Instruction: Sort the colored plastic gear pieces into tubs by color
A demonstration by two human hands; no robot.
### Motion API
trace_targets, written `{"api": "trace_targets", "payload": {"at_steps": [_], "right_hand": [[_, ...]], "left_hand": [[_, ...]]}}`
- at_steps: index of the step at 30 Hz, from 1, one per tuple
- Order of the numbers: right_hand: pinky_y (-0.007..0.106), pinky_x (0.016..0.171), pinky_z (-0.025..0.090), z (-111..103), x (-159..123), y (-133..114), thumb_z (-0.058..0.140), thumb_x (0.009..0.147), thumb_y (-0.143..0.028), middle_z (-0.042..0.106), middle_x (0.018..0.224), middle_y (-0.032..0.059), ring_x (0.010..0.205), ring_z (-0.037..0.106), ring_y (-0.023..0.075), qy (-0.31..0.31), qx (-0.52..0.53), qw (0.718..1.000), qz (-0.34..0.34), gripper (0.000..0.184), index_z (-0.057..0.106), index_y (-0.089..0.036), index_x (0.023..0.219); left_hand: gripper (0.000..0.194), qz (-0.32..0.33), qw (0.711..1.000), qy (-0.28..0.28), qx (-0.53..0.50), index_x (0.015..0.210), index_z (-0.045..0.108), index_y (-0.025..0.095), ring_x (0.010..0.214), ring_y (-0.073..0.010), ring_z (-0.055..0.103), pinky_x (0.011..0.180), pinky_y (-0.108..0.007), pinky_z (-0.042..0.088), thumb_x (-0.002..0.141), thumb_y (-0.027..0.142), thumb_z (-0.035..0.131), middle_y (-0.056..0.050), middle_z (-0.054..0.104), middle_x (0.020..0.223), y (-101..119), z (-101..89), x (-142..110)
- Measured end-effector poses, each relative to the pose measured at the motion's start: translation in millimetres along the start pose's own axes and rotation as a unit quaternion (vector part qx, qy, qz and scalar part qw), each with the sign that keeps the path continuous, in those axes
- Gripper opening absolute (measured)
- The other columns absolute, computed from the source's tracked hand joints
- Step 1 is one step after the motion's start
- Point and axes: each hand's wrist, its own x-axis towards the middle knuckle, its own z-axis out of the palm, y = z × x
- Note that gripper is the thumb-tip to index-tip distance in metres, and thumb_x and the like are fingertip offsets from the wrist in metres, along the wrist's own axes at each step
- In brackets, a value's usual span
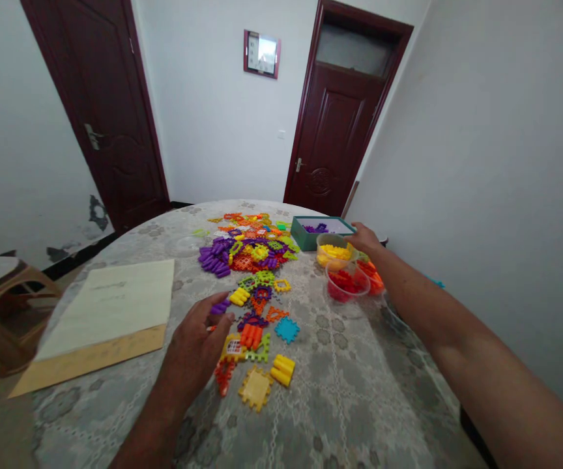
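Head view | left hand (196, 342): fingers half-curled by purple piece (220, 307), grip unclear | right hand (363, 239): at green box (305, 239), fingers unclear | inward sweep may tip plastic tub (330, 261)

Right fingers (354, 229) partly hidden

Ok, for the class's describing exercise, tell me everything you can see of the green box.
The box is rectangular and open-topped, dark green outside and pale inside, its material perhaps card or plastic. It sits upright on the table, with purple pieces inside. A bowl hides part of its front. The right hand is at its right end; contact is unclear.
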Motion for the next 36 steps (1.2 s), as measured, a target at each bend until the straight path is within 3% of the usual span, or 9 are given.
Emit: {"api": "trace_targets", "payload": {"at_steps": [7,10,13,18,24,27,30,33,36], "right_hand": [[0.035,0.088,0.054,-13,-47,-35,0.063,0.092,-0.026,0.073,0.121,0.0152,0.1,0.07,0.0242,0.029,0.058,0.995,-0.078,0.045,0.067,-0.013,0.134],[0.034,0.082,0.054,-19,-127,-60,0.06,0.096,-0.032,0.075,0.11,0.0104,0.091,0.069,0.0213,-0.124,0.115,0.954,-0.249,0.029,0.074,-0.019,0.119],[0.031,0.076,0.052,-17,-219,-81,0.064,0.098,-0.037,0.074,0.111,0.0071,0.086,0.067,0.0188,-0.354,0.09,0.854,-0.372,0.028,0.072,-0.025,0.122],[0.035,0.082,0.048,9,-302,-94,0.073,0.092,-0.037,0.069,0.116,0.0096,0.094,0.064,0.0231,-0.382,0.038,0.832,-0.4,0.038,0.065,-0.026,0.127],[0.032,0.081,0.046,23,-304,-90,0.068,0.09,-0.029,0.064,0.11,0.0064,0.092,0.059,0.02,-0.39,0.119,0.827,-0.386,0.03,0.064,-0.024,0.119],[0.03,0.069,0.046,30,-296,-83,0.06,0.091,-0.034,0.061,0.089,0.0016,0.075,0.057,0.0174,-0.419,0.266,0.827,-0.264,0.029,0.062,-0.024,0.119],[0.028,0.055,0.044,33,-281,-82,0.056,0.09,-0.049,0.058,0.081,-0.0009,0.065,0.056,0.0167,-0.471,0.476,0.741,-0.06,0.036,0.058,-0.026,0.117],[0.027,0.055,0.047,32,-261,-98,0.064,0.085,-0.056,0.064,0.099,0.0024,0.073,0.063,0.0175,-0.468,0.575,0.671,0.03,0.041,0.058,-0.026,0.112],[0.026,0.055,0.045,39,-242,-127,0.073,0.083,-0.047,0.066,0.097,0.0012,0.068,0.061,0.0149,-0.45,0.509,0.734,-0.012,0.035,0.06,-0.024,0.107]], "left_hand": [[0.036,0.093,0.994,0.026,0.059,0.127,0.068,0.022,0.106,-0.0263,0.073,0.105,-0.043,0.053,0.096,0.035,0.057,-0.011,0.073,0.124,-12,-1.6,-2],[0.032,0.109,0.991,0.01,0.078,0.123,0.071,0.023,0.111,-0.0286,0.07,0.11,-0.046,0.049,0.095,0.03,0.057,-0.011,0.074,0.121,-14,-1.8,-3],[0.031,0.106,0.991,-0.012,0.082,0.122,0.072,0.025,0.116,-0.0296,0.068,0.113,-0.047,0.047,0.094,0.028,0.057,-0.011,0.074,0.122,-17,-3.0,-5],[0.032,0.111,0.989,-0.051,0.081,0.118,0.074,0.026,0.118,-0.0312,0.067,0.114,-0.048,0.046,0.088,0.022,0.065,-0.01,0.075,0.121,-30,-6.8,-10],[0.038,0.107,0.971,-0.104,0.186,0.127,0.069,0.021,0.124,-0.0306,0.063,0.111,-0.047,0.048,0.091,0.016,0.063,-0.013,0.071,0.13,-30,-10.4,-11],[0.037,0.099,0.958,-0.125,0.237,0.13,0.067,0.018,0.123,-0.0298,0.064,0.108,-0.044,0.049,0.093,0.019,0.062,-0.015,0.07,0.129,-22,-11.4,-11],[0.038,0.116,0.95,-0.15,0.246,0.129,0.068,0.02,0.125,-0.03,0.062,0.109,-0.043,0.048,0.092,0.024,0.068,-0.014,0.069,0.131,-15,-8.7,-13],[0.037,0.134,0.939,-0.186,0.258,0.124,0.07,0.021,0.121,-0.0302,0.062,0.106,-0.043,0.049,0.087,0.024,0.072,-0.013,0.069,0.126,-11,-0.7,-16],[0.027,0.129,0.927,-0.204,0.286,0.111,0.072,0.019,0.113,-0.0301,0.063,0.1,-0.042,0.05,0.084,0.021,0.072,-0.013,0.069,0.117,-10,7.7,-17]]}}
